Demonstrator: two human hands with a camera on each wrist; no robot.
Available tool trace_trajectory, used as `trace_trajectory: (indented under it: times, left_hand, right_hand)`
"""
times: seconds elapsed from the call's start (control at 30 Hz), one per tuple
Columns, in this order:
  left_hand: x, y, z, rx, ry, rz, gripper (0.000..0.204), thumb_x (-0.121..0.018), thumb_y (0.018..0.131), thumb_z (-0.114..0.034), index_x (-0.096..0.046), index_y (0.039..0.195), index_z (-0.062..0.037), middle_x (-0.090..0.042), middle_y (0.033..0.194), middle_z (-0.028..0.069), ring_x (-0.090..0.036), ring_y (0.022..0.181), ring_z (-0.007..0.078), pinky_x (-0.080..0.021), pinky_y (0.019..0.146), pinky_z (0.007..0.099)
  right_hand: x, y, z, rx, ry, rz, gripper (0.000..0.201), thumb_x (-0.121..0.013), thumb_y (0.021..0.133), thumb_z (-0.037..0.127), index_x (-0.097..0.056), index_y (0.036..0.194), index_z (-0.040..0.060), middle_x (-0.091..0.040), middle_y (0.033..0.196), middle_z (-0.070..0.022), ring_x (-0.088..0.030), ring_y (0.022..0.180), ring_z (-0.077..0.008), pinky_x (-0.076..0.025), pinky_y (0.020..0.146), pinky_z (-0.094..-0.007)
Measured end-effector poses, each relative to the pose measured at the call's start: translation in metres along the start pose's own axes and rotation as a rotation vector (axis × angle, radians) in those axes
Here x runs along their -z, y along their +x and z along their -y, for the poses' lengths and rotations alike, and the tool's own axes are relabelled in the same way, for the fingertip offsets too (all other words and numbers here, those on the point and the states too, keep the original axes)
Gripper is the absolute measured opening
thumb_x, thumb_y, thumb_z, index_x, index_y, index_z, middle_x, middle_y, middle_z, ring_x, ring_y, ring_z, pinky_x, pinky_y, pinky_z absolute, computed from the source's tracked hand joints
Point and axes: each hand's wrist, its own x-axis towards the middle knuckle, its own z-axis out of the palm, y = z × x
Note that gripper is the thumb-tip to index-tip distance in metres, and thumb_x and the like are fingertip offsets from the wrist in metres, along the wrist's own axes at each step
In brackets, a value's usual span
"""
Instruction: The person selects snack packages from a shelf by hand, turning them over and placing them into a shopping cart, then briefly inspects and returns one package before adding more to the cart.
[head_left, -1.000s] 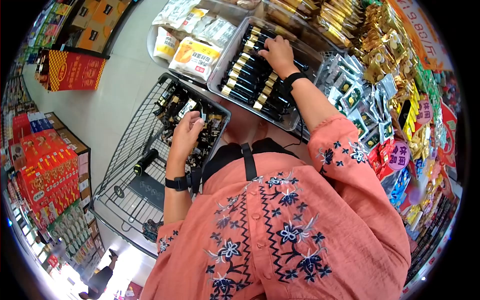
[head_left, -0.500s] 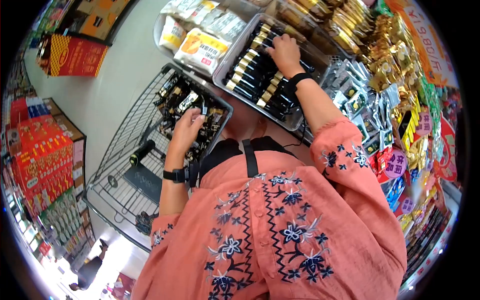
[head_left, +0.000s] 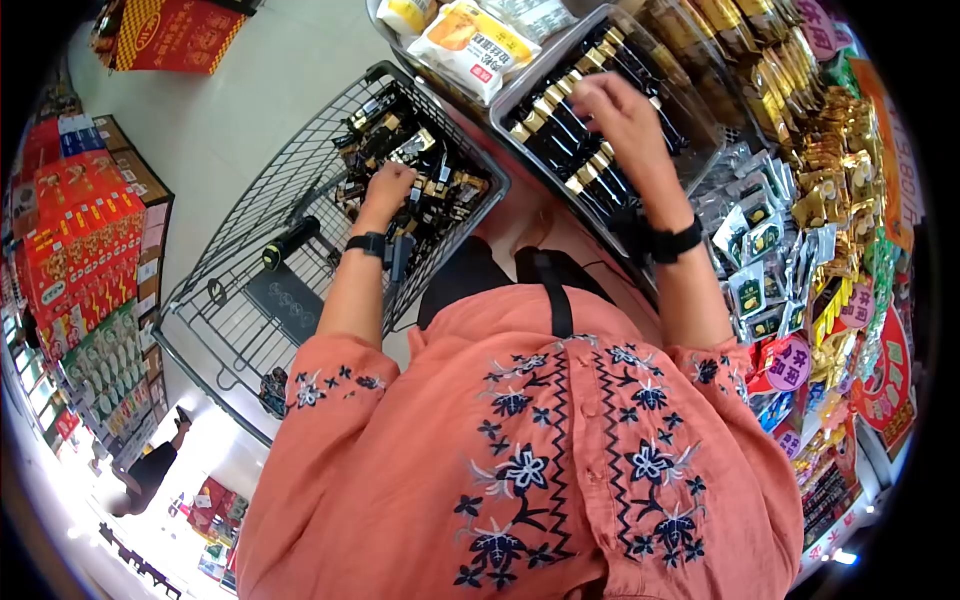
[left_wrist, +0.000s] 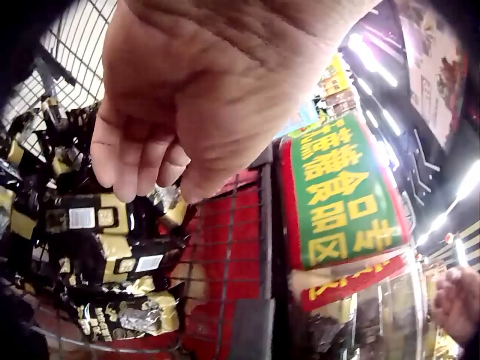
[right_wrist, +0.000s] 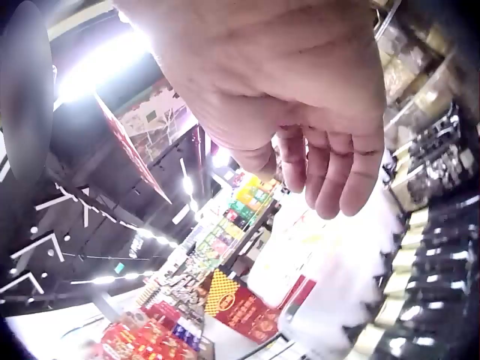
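My left hand is over the front of a grey wire shopping cart, just above a heap of small black-and-gold packets. In the left wrist view its fingers bend loosely with nothing between them, and several packets lie below. My right hand is over a clear plastic bin holding rows of slim black packets with gold ends. The right wrist view shows its fingers slightly bent and holding nothing, with the packet rows to one side.
White-and-yellow bags fill the bin to the left. Gold packets and silver-green packets are heaped on the right. A dark bottle-like item lies in the cart's rear. Red boxes are stacked across the aisle; a person is far behind.
My right hand has come up from among the packets in the bin. My left hand has shifted over the cart's heap. The head view has turned, so cart and bins appear farther right and higher.
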Motion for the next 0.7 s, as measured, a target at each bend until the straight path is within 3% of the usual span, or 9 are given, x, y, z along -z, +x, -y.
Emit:
trace_trajectory:
  times: [0.03,0.07,0.1,0.17,0.2,0.3,0.43,0.57,0.7]
  left_hand:
    - [-0.008,0.005,0.001,0.004,0.061,0.016,0.038,-0.066,0.090,-0.036,-0.067,0.109,-0.0034,-0.071,0.087,0.0140,-0.068,0.078,0.0258,-0.054,0.069,0.0393]
    - [-0.023,0.027,0.021,-0.090,0.153,0.026,0.039,-0.067,0.088,-0.034,-0.067,0.107,-0.0001,-0.071,0.092,0.0191,-0.068,0.089,0.0365,-0.053,0.079,0.0434]
    - [-0.036,0.030,0.025,-0.143,0.202,-0.041,0.040,-0.068,0.088,-0.032,-0.066,0.109,0.0022,-0.070,0.100,0.0232,-0.065,0.100,0.0418,-0.050,0.088,0.0471]
    - [-0.059,0.047,0.035,-0.222,0.270,-0.139,0.038,-0.069,0.086,-0.034,-0.066,0.105,-0.0008,-0.071,0.096,0.0188,-0.068,0.091,0.0381,-0.051,0.081,0.0456]
    - [-0.068,0.047,0.032,-0.198,0.350,-0.225,0.039,-0.070,0.086,-0.033,-0.067,0.105,0.0007,-0.069,0.105,0.0223,-0.065,0.099,0.0409,-0.052,0.085,0.0472]
    - [-0.068,0.043,0.002,-0.093,0.451,-0.121,0.047,-0.072,0.088,-0.032,-0.060,0.120,0.0019,-0.060,0.124,0.0240,-0.057,0.117,0.0416,-0.050,0.094,0.0491]
    - [-0.071,0.040,-0.017,-0.146,0.446,-0.204,0.047,-0.073,0.088,-0.033,-0.060,0.117,0.0018,-0.059,0.125,0.0239,-0.057,0.117,0.0408,-0.051,0.096,0.0483]
    - [-0.071,0.037,-0.036,0.038,0.551,-0.038,0.046,-0.073,0.087,-0.034,-0.064,0.117,-0.0014,-0.055,0.132,0.0238,-0.057,0.120,0.0406,-0.051,0.097,0.0471]
    - [-0.075,0.039,-0.025,0.037,0.475,-0.070,0.054,-0.075,0.082,-0.040,-0.065,0.119,-0.0022,-0.048,0.141,0.0289,-0.055,0.122,0.0424,-0.049,0.100,0.0482]
  right_hand:
    - [-0.010,-0.009,0.004,-0.086,0.092,0.098,0.025,-0.058,0.101,0.027,-0.065,0.109,0.0042,-0.069,0.096,-0.0023,-0.064,0.085,-0.0090,-0.051,0.071,-0.0239]
    - [-0.017,-0.017,0.004,-0.124,0.107,0.170,0.025,-0.057,0.102,0.027,-0.064,0.110,0.0035,-0.069,0.097,-0.0024,-0.064,0.085,-0.0095,-0.051,0.071,-0.0239]
    - [-0.023,-0.024,0.001,-0.146,0.100,0.205,0.025,-0.058,0.102,0.027,-0.065,0.109,0.0041,-0.069,0.096,-0.0024,-0.064,0.084,-0.0091,-0.051,0.071,-0.0236]
    - [-0.037,-0.035,-0.003,-0.150,0.154,0.217,0.025,-0.063,0.099,0.027,-0.066,0.104,0.0027,-0.066,0.088,0.0013,-0.062,0.078,-0.0066,-0.050,0.069,-0.0233]
    - [-0.039,-0.037,-0.008,-0.174,0.127,0.252,0.023,-0.062,0.100,0.026,-0.066,0.103,0.0034,-0.066,0.088,0.0014,-0.060,0.077,-0.0062,-0.049,0.069,-0.0230]
    - [-0.045,-0.043,-0.008,-0.283,0.173,0.243,0.022,-0.061,0.100,0.026,-0.066,0.105,0.0046,-0.066,0.087,0.0014,-0.060,0.077,-0.0061,-0.049,0.068,-0.0228]
    - [-0.047,-0.046,-0.017,-0.292,0.186,0.225,0.021,-0.061,0.100,0.025,-0.065,0.106,0.0054,-0.066,0.087,0.0010,-0.060,0.078,-0.0062,-0.049,0.069,-0.0225]
    - [-0.047,-0.049,-0.011,-0.320,0.222,0.243,0.019,-0.061,0.100,0.024,-0.064,0.105,0.0052,-0.066,0.088,0.0006,-0.061,0.080,-0.0063,-0.049,0.070,-0.0223]
    - [-0.048,-0.050,-0.009,-0.318,0.253,0.243,0.017,-0.060,0.099,0.019,-0.064,0.103,0.0030,-0.063,0.086,0.0016,-0.059,0.077,-0.0063,-0.049,0.070,-0.0223]
